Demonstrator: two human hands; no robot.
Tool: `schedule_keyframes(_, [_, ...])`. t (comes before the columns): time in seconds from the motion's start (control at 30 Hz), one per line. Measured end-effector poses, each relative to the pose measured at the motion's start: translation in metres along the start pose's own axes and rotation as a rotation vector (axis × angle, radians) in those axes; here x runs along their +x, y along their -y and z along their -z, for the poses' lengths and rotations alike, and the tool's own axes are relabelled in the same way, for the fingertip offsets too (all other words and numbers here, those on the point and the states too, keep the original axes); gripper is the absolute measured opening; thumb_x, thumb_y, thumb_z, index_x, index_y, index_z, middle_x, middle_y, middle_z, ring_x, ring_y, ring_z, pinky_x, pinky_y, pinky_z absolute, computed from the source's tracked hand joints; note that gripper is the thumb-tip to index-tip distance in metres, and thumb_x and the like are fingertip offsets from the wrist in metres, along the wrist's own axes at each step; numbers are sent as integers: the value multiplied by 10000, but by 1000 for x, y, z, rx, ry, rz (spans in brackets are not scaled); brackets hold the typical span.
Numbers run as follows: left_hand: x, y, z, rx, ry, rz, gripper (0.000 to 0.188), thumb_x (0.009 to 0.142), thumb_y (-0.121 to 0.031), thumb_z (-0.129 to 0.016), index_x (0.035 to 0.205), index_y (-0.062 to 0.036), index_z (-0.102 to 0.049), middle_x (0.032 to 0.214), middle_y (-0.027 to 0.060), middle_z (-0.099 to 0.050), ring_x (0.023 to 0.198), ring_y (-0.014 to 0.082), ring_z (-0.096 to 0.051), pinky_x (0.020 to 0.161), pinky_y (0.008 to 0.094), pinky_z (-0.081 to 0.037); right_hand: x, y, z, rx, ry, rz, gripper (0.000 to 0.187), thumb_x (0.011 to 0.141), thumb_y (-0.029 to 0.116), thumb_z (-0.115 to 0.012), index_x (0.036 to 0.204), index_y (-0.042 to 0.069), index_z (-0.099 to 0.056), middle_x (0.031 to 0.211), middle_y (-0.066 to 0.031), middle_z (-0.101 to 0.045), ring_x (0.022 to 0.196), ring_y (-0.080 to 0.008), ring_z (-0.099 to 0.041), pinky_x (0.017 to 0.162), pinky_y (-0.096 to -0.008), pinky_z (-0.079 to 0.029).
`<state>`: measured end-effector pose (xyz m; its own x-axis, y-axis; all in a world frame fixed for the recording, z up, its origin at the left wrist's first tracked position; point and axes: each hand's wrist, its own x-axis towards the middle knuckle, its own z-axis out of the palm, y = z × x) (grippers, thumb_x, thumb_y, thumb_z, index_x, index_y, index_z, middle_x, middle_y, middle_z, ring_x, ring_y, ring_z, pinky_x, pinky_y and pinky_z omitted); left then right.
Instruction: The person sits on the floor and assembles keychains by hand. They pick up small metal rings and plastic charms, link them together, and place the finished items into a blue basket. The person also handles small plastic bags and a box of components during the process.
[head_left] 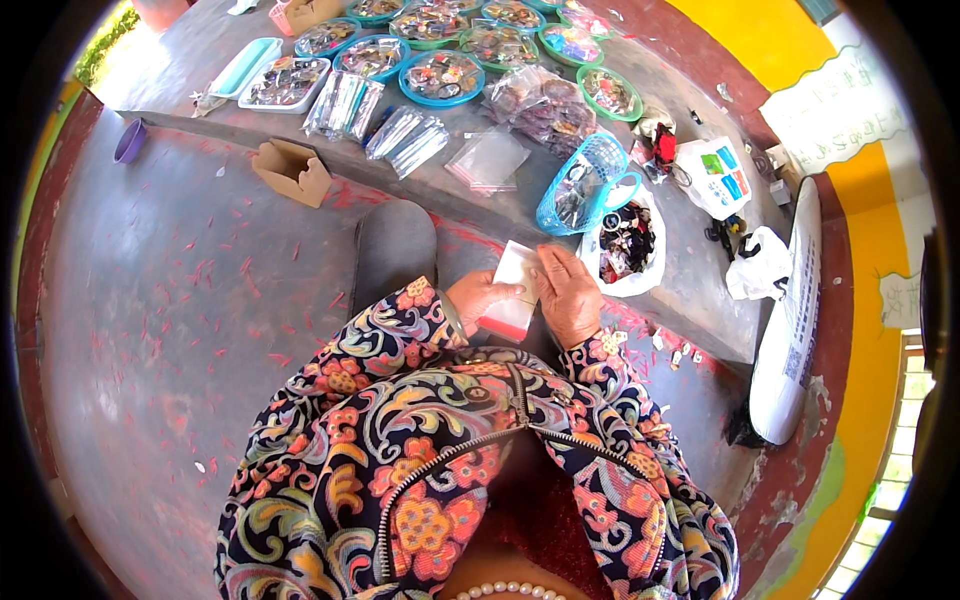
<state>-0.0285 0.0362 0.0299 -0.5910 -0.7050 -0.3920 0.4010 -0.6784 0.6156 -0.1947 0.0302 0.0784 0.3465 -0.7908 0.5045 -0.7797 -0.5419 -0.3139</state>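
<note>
Head view: where is the bag (512, 314), and who has it?

Middle of the frame, just above the jacket (425, 520) front. Both hands are on it: the left hand (480, 300) pinches its left edge, thumb lying over the face, and the right hand (568, 298) has its fingers drawn close together, holding the right side.

Is anything inside?

I can't tell; it is pale with a red band at the lower end, and the fingers cover part of it.

Which step does this look like?

To my eye, handling one bag: straightening it or working its edge. Clear ones with red edges lie in a pile (492, 160) at upper centre, so it may be of that kind.

What's close by?

Right of the hands, a white sack (645, 285) of small mixed pieces (630, 245), with a blue basket (605, 152) at its upper left; filled bowls (441, 102) crowd the top of the frame.

And the next move?

I'd judge it calls for a steady left pinch, with the right fingertips loose enough to part or smooth the bag; a hard grip could crease it
</note>
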Motion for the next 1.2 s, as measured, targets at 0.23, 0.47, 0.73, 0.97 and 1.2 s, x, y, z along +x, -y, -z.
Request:
schedule_keyframes(0.23, [4,5,15,-94,-18,4,255,790,-106,-567,1014,1,-512,889,110,-592,777,195,-595,693,326,-482,-4,7,-8,-185,110,97,312,713,123,-572,1015,48,-560,1129,-98,-487,970,-258,-499,768,-365,-410])
schedule_keyframes(0.47, [6,10,23,-102,2,16,282,788,-121,-573,1029,8,-502,913,127,-591,794,207,-597,713,324,-480,-4,7,-10,-167,78,143,268,711,115,-566,974,66,-581,1121,-97,-497,987,-261,-496,777,-375,-405])
schedule_keyframes(0.73, [11,10,30,7,-2,-14,252,782,-145,-586,981,2,-537,863,100,-603,744,163,-592,677,277,-466,-1,7,-16,-117,52,110,265,697,91,-583,957,40,-583,1078,-109,-523,965,-276,-508,785,-369,-412])
schedule_keyframes(0.97, [9,7,29,76,-1,-25,248,776,-150,-588,955,18,-550,847,94,-608,724,148,-587,661,263,-455,0,7,-18,-53,55,58,261,687,78,-598,943,31,-583,1051,-113,-535,956,-284,-511,805,-372,-415])
schedule_keyframes(1.2, [10,5,29,67,-8,-25,250,778,-151,-586,958,17,-549,851,92,-609,724,146,-586,655,261,-454,0,6,-19,-39,32,89,233,669,58,-607,900,34,-592,1030,-114,-544,948,-289,-516,799,-369,-420])
